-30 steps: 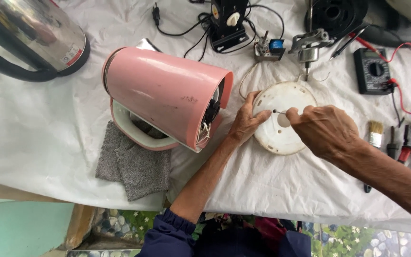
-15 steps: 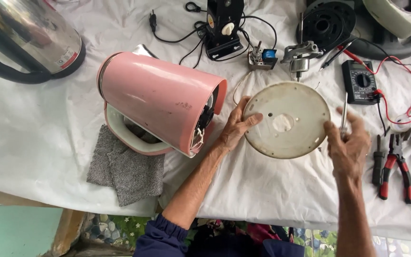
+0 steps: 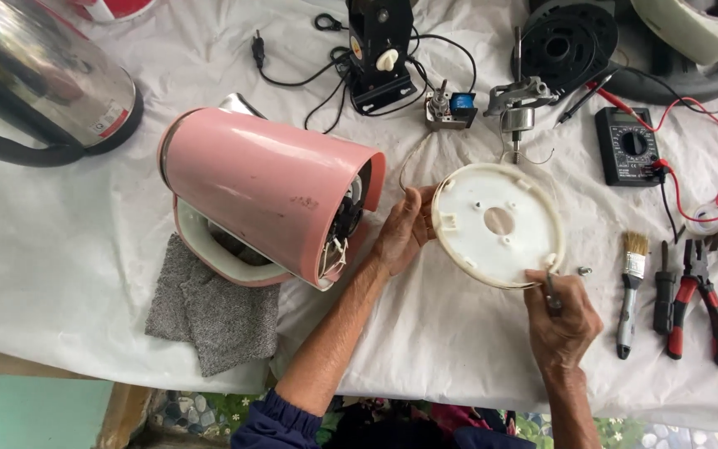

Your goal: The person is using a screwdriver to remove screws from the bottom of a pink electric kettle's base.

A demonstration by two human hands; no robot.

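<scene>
- position: the round white plastic base plate [image 3: 497, 224] lies underside up on the white cloth-covered table [image 3: 85, 274], just beside the open bottom of the pink cylindrical plastic kettle body [image 3: 272, 191], which lies on its side.
- left hand [image 3: 400, 233]: the fingers curl against the plate's left rim and steady it; we judge that this support should press inward rather than down, so the plate does not rock.
- right hand [image 3: 563, 320]: the fingers are pressed together around a slim dark tool shaft [image 3: 550, 293], probably a screwdriver; its tip meets the lower right rim of the plate. the tip itself is too small for us to read.
- technique: we advise holding the shaft square to the plate and turning with light pressure, since a slip could scar the soft plastic or strip a fastener head.
- loose parts: a small silver screw [image 3: 584, 270] lies on the cloth just beside the plate's rim; we would keep it away from the table edge.
- surroundings: a grey felt pad [image 3: 213, 312] lies under the kettle body; a small paintbrush [image 3: 630, 291], red-handled pliers [image 3: 695, 308] and a black multimeter [image 3: 629, 145] lie to the right, well apart from the plate.
</scene>
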